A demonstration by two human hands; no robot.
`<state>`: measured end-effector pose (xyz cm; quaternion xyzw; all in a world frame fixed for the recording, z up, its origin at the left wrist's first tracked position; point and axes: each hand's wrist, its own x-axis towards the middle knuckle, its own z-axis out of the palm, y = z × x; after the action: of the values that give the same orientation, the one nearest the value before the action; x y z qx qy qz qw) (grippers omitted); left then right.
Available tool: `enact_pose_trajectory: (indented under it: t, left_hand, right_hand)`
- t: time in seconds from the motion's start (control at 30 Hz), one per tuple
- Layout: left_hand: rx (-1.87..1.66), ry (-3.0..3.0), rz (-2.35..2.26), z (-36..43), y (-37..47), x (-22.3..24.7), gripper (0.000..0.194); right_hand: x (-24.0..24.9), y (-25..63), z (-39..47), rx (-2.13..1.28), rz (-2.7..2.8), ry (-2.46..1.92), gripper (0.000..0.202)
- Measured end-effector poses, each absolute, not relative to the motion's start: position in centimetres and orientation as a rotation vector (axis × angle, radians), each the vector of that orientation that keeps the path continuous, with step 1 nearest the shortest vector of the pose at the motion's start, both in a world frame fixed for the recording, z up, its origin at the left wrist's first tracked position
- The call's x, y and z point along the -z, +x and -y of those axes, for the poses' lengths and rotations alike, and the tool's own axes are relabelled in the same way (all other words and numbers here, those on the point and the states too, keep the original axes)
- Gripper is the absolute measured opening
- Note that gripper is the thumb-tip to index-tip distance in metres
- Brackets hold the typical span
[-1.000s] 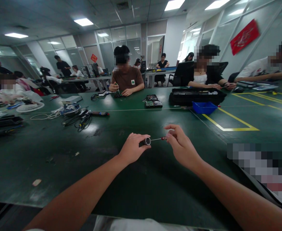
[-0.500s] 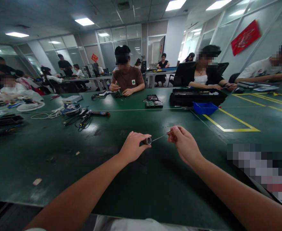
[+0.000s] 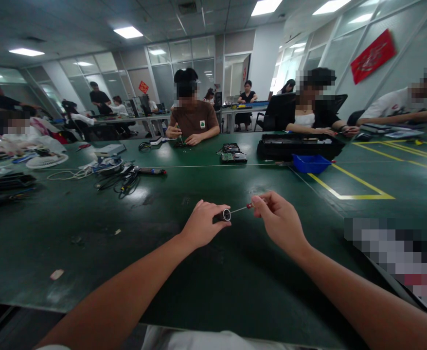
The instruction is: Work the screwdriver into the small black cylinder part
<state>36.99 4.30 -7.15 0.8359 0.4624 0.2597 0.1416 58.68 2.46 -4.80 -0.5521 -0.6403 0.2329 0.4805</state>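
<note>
Between the thumb and fingers of my left hand [image 3: 203,222] is a short dark cylindrical part [image 3: 226,215] with a silvery ring at its open end, facing right. My right hand [image 3: 277,214] is closed around the red handle of a screwdriver [image 3: 249,206]. Its thin metal shaft points left and reaches the ringed end of the cylinder. Whether the tip is inside the ring or just touches it, I cannot tell. Both hands are above the green tabletop [image 3: 213,287], and my fingers cover most of the cylinder's body.
Cables [image 3: 126,180] and a dark rod-shaped tool [image 3: 151,171] lie to the left. Ahead are opened drives [image 3: 234,156], a blue bin [image 3: 311,164] and a long black casing [image 3: 297,146]. Across the table a person in a brown shirt [image 3: 195,116] handles small parts.
My right hand has turned a little, so more of the screwdriver's red handle shows past the thumb. The cylinder has shifted very slightly right.
</note>
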Motion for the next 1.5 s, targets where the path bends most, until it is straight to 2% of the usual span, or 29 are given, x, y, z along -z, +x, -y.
enact_pose_trajectory:
  t: [0.13,0.37,0.43,0.6,0.73,0.9,1.0,1.17,1.37,1.5]
  left_hand:
    - [-0.766,2.409,-1.344,-4.2,37.0,7.1,0.04]
    - [-0.789,2.413,-1.34,-4.6,36.6,7.3,0.037]
    - [-0.788,2.417,-1.338,-4.6,36.5,7.3,0.038]
    - [-0.802,2.404,-1.343,-4.6,36.5,7.4,0.038]
    - [-0.833,2.393,-1.34,-4.7,36.5,7.6,0.037]
    - [-0.832,2.384,-1.356,-4.7,36.5,7.6,0.035]
    - [-0.82,2.391,-1.333,-4.7,36.5,7.5,0.036]
    - [-0.826,2.372,-1.365,-4.4,36.7,7.1,0.037]
    - [-0.813,2.527,-1.261,-4.3,36.8,6.8,0.035]
    - [-0.769,2.459,-1.363,-4.8,36.5,7.0,0.036]
  right_hand:
    - [4.4,58.8,-2.3,-0.384,1.638,-1.425,0.045]
    - [5.0,59.1,-2.9,-0.632,1.767,-1.223,0.017]
    - [4.9,59.2,-3.0,-0.663,1.767,-1.253,0.02]
    - [4.7,59.2,-3.0,-0.609,1.791,-1.42,0.043]
    - [4.8,59.1,-2.8,-0.598,1.822,-1.288,0.03]
    - [4.9,59.1,-2.6,-0.639,1.817,-1.306,0.03]
    - [5.1,59.1,-2.5,-0.668,1.773,-1.335,0.033]
    - [5.6,58.9,-2.7,-0.756,1.626,-1.179,0.024]
    - [6.2,59.0,-4.5,-1.101,1.188,-1.124,0.031]
    - [6.7,59.0,-4.8,-1.012,1.187,-1.162,0.03]
